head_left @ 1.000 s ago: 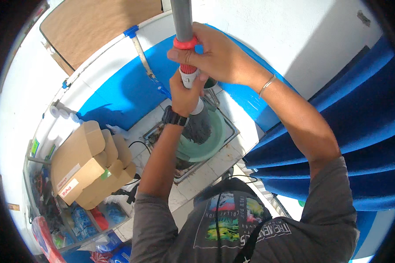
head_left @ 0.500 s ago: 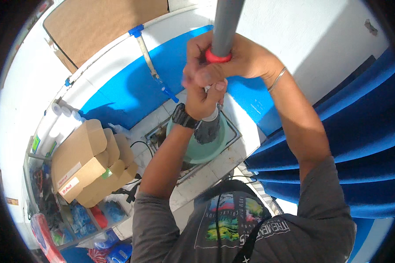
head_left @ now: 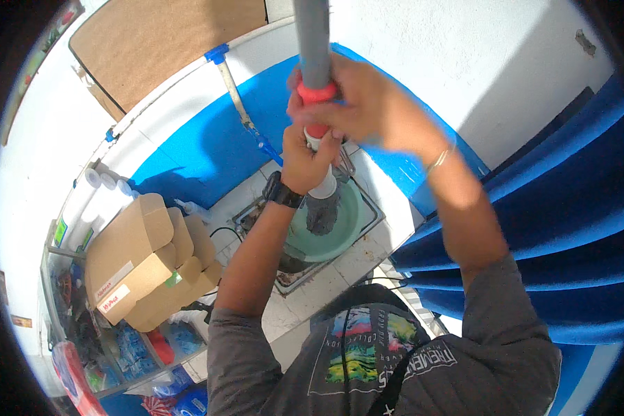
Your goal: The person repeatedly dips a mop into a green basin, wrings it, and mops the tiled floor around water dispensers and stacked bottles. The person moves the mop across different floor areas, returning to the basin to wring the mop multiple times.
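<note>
I hold a mop [head_left: 313, 41] upright, with a grey pole, red collars, a white lower sleeve and a dark grey head [head_left: 322, 216]. The head hangs inside a light green basin [head_left: 353, 229]. My left hand [head_left: 308, 164], with a black watch at the wrist, is wrapped round the white sleeve. Just above it, my right hand [head_left: 360, 107] closes round the red collar; it is smeared by motion. My palms hide part of the collars and sleeve.
The basin sits in a metal-rimmed sink [head_left: 284, 286] in a tiled counter. A tap [head_left: 267, 147] reaches over from the wall. Brown cardboard boxes [head_left: 135, 256] and white rolls [head_left: 83, 208] stand at left over bins. A blue curtain [head_left: 555, 229] hangs at right.
The pole has shifted left and stands more upright. My hands have moved apart along it, so more red collar and white sleeve show. My right hand has turned round the collar.
</note>
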The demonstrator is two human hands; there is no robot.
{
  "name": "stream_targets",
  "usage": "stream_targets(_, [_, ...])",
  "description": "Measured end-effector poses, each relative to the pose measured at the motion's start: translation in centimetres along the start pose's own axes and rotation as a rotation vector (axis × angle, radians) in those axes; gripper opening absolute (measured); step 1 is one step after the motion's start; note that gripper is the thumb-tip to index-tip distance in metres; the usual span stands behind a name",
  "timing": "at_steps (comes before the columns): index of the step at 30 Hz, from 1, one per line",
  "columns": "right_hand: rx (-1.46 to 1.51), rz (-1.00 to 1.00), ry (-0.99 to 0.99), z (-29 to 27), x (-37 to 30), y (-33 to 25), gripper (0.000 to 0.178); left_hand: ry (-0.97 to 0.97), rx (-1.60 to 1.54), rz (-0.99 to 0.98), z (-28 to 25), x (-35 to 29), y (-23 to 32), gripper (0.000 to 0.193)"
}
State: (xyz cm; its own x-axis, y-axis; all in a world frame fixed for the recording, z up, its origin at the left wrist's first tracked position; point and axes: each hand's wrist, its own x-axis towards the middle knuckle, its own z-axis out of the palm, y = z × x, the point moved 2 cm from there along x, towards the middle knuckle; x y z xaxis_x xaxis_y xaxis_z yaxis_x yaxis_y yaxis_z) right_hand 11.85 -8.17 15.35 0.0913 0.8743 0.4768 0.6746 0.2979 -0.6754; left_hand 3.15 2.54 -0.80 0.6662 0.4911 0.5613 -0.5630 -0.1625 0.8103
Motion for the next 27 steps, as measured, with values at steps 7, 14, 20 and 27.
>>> stream_targets(7, [-0.092, -0.059, 0.1, 1.2, -1.4, -1.3, 0.045, -0.114, 0.019, 0.086, 0.9, -1.4, 1.3, 0.015])
stream_targets(14, [0.066, 0.074, 0.565, 4.5, 0.7, 1.4, 0.039, -0.016, 0.194, 0.173, 0.8, 0.5, 0.1, 0.036])
stream_targets(20, [0.231, 0.256, 0.599, 5.7, -2.4, 2.0, 0.034, 0.077, 0.473, 0.236, 1.3, -1.6, -2.0, 0.043])
stream_targets(27, [0.892, -0.262, -0.561, -1.2, 1.1, -0.9, 0.024, -0.484, -0.081, -0.071, 0.9, 0.3, 1.6, 0.017])
